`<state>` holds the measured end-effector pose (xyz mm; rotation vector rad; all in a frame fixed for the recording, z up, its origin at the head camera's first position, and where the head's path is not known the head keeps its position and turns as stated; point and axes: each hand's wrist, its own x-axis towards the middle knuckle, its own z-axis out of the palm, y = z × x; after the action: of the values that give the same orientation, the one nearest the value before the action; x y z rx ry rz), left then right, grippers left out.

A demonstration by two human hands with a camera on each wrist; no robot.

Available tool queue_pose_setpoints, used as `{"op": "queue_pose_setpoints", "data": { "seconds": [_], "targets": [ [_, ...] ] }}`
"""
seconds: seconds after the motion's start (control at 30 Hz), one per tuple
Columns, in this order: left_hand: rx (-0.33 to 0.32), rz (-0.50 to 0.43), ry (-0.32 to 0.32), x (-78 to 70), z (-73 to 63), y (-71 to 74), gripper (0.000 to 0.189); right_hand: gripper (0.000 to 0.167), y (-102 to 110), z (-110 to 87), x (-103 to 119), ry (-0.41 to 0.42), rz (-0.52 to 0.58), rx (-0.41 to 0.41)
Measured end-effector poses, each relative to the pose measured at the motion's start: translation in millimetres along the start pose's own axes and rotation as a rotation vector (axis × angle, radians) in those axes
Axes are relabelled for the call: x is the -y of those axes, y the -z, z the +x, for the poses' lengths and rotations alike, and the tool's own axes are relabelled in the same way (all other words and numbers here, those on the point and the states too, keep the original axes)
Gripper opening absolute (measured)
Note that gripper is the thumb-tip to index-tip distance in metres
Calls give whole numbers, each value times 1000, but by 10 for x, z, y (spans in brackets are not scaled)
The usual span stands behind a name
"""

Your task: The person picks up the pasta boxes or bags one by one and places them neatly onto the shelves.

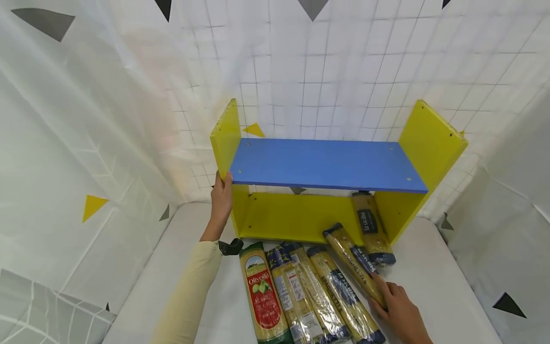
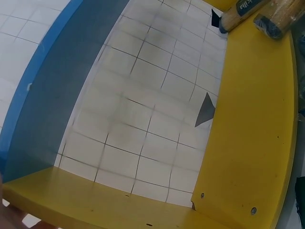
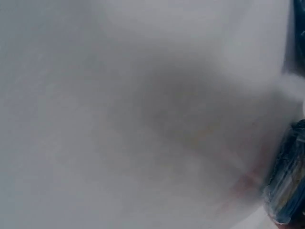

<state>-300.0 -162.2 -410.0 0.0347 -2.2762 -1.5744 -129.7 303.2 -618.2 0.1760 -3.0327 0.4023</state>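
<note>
My left hand (image 1: 221, 200) grips the left yellow side panel (image 1: 227, 138) of a small shelf, just beside its blue board (image 1: 322, 162). With my right hand (image 1: 399, 308) I hold the near end of a spaghetti pack (image 1: 349, 255). Its far end overlaps the front edge of the yellow lower board (image 1: 296, 217) in the head view. Another spaghetti pack (image 1: 378, 236) leans on that board by the right panel, its near end sticking out in front. The left wrist view shows the lower board (image 2: 252, 133) and packs at its far end.
Left of the held pack, a red-labelled pasta pack (image 1: 262, 296) and several clear packs (image 1: 296, 296) lie side by side on the white table (image 1: 442, 286). The shelf's right panel (image 1: 431, 148) rises opposite. A white gridded sheet (image 1: 343, 62) hangs behind.
</note>
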Motion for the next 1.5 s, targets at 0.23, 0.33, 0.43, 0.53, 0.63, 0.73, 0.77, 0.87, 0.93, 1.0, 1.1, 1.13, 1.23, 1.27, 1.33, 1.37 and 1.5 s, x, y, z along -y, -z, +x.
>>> {"op": "queue_pose_setpoints", "data": {
  "seconds": [0.23,0.33,0.43,0.53,0.63,0.73,0.77,0.87,0.93,1.0,1.1,1.13,1.23,1.27,1.33,1.37,1.5],
  "targets": [
    [-8,12,-13,-20,-20,-8,48,67,8,49,158,6,-26,-80],
    [-6,12,-14,-33,-22,-10,48,65,51,128,259,-16,-45,-134],
    [-13,11,-21,-39,-20,-11,48,63,104,240,391,-55,-37,-150],
    [-16,8,-27,-44,-17,-12,46,64,139,345,522,-96,-7,-144],
    [-15,3,-27,-40,-10,-21,45,72,137,415,606,-126,53,-87],
    [-16,3,-22,-35,-3,-29,45,81,98,443,617,-145,124,9],
    [-18,4,-21,-35,-3,-31,45,84,88,438,611,-146,148,38],
    [-21,6,-20,-38,-2,-26,46,92,85,401,569,-105,226,101],
    [-23,6,-21,-35,4,-22,47,99,91,370,516,-47,284,135],
    [-26,2,-18,-31,0,-18,47,103,98,335,455,26,345,165],
    [-29,6,-11,-18,3,-13,47,103,85,293,365,127,350,149],
    [-29,5,-9,-18,-2,-11,47,103,72,282,338,164,317,111],
    [-21,0,-6,-17,-11,-13,47,102,20,258,295,268,144,-70],
    [-21,-3,-6,-20,-15,-14,46,102,-1,254,291,297,89,-126],
    [-25,-5,-7,-23,-17,-22,45,102,-35,246,299,345,14,-216],
    [-27,-5,-8,-20,-16,-28,45,102,-45,241,309,364,0,-239],
    [-36,10,-8,-19,-13,-15,45,102,-89,282,370,410,-16,-293]
  ]
}}
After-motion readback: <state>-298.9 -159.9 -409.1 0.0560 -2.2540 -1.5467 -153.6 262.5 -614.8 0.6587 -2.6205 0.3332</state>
